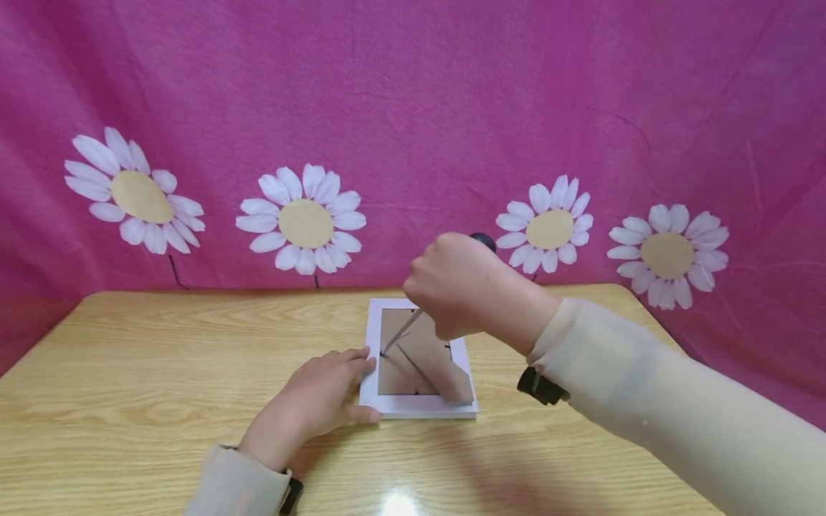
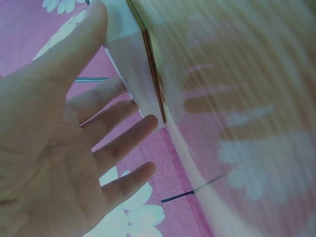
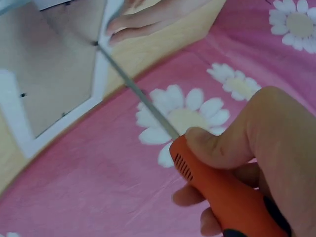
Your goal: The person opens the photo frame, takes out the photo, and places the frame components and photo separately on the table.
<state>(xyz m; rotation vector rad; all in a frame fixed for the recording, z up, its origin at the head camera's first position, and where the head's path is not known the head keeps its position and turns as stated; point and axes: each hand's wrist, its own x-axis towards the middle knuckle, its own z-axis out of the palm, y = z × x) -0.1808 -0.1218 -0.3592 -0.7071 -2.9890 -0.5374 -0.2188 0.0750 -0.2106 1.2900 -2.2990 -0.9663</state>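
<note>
A white picture frame [image 1: 426,407] lies back side up on the table, small dark tabs round its brown backing [image 1: 395,380]. From the backing a brown stand flap [image 1: 452,380] reaches over the lower right border. My left hand [image 1: 319,394] rests along the frame's left side, thumb by the near corner and fingers loosely extended in the left wrist view. My right hand [image 1: 458,283], above the frame, grips a screwdriver [image 3: 217,185] by its orange handle. Its metal shaft [image 1: 403,331] slants down to the left, the tip right at the left-side tab [image 3: 95,43].
The wooden table [image 1: 161,373] extends on both sides of the frame. Behind its far edge hangs a pink cloth [image 1: 413,107] with large white daisies [image 1: 305,223]. Dark straps [image 1: 540,385] show at the sleeves' cuffs.
</note>
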